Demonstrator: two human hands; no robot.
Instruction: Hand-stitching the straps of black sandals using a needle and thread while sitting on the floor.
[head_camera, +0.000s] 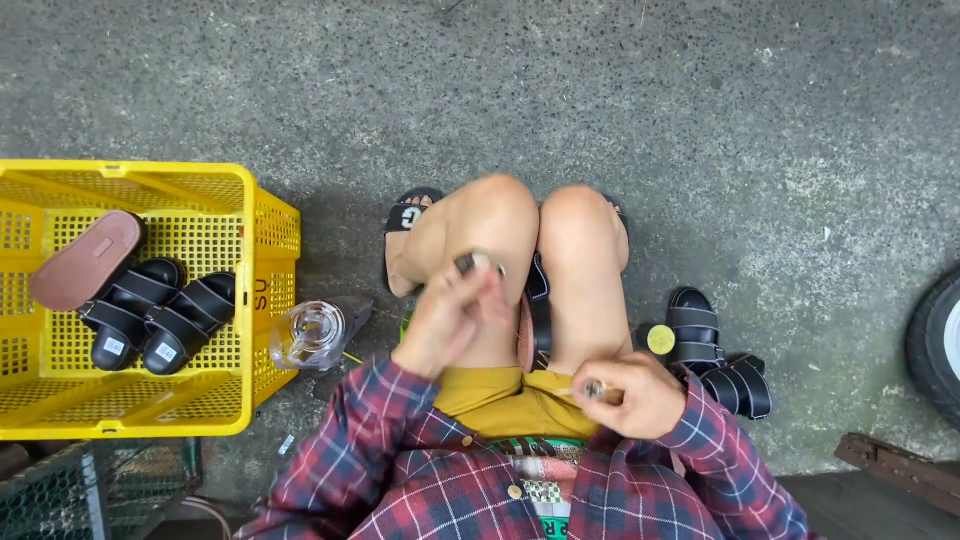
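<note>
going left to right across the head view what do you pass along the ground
yellow crate holding black sandals → clear jar → left hand → right hand → yellow lid → black sandals on the ground → tyre

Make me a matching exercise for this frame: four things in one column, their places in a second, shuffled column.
Things:
1. yellow crate
2. clear glass jar
3. yellow disc
4. tyre

Places:
A. at the picture's right edge
B. on the ground just right of the crate
C. far left, holding black sandals
D. beside the pair of sandals on the ground, right of the knees

Pairs: 1-C, 2-B, 3-D, 4-A
</note>
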